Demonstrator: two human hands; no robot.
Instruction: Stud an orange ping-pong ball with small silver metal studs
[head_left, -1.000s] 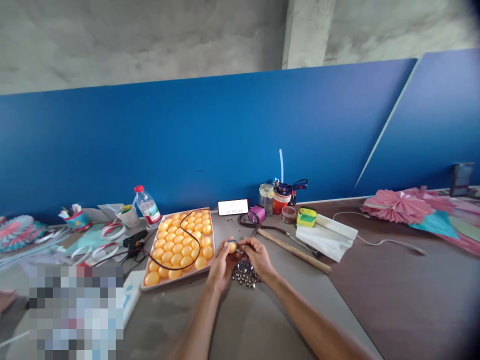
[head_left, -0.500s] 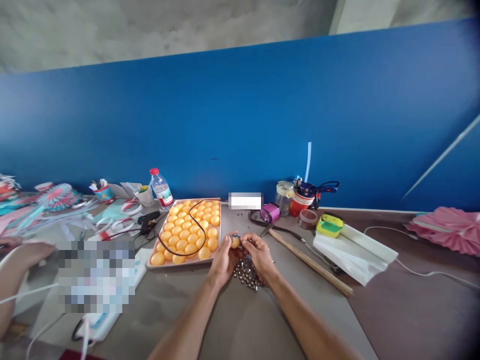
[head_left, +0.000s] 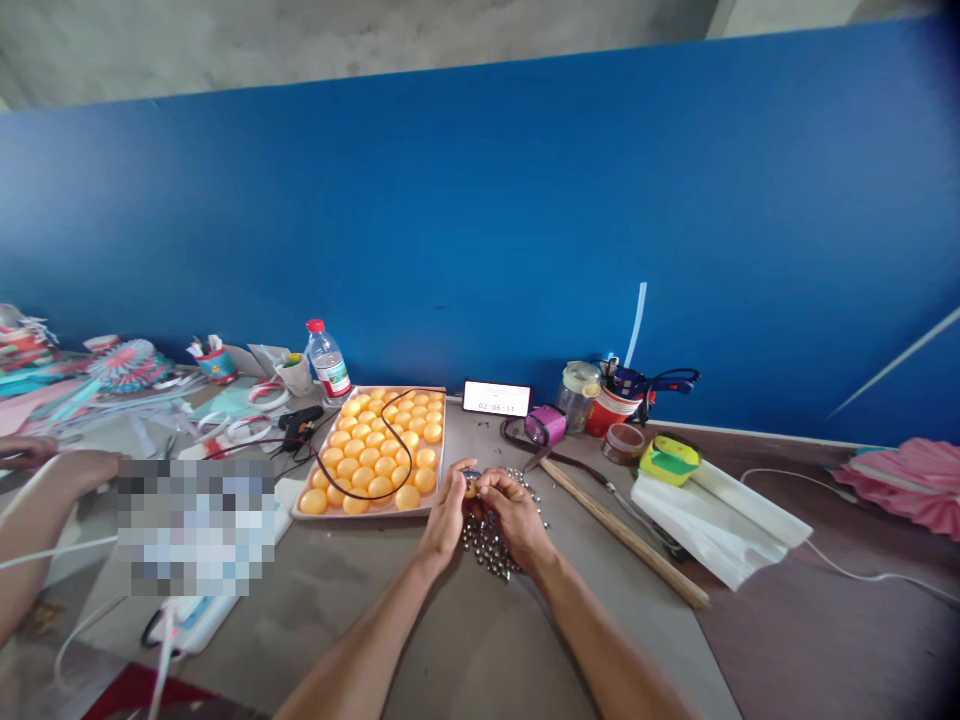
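Observation:
My left hand (head_left: 448,515) and my right hand (head_left: 513,508) meet over the table, fingers pinched round one small orange ball (head_left: 471,486) held between them. Under the hands lies a heap of small silver beads (head_left: 487,540). Just to the left stands a tray (head_left: 367,512) filled with several rows of orange balls (head_left: 379,450), and a black cord (head_left: 393,440) loops across them. What my right fingertips grip beside the ball is too small to make out.
A wooden stick (head_left: 619,531), white folded paper (head_left: 716,512), a yellow-green tape holder (head_left: 667,459), cups, a jar and a phone (head_left: 496,397) sit at the back. A water bottle (head_left: 327,360) and glue gun (head_left: 300,421) stand left. Another person's arm (head_left: 37,510) reaches in at far left.
The view has swung left and a little down. My hands stay together on the ball over the beads. The other person's arm has come into view at the left.

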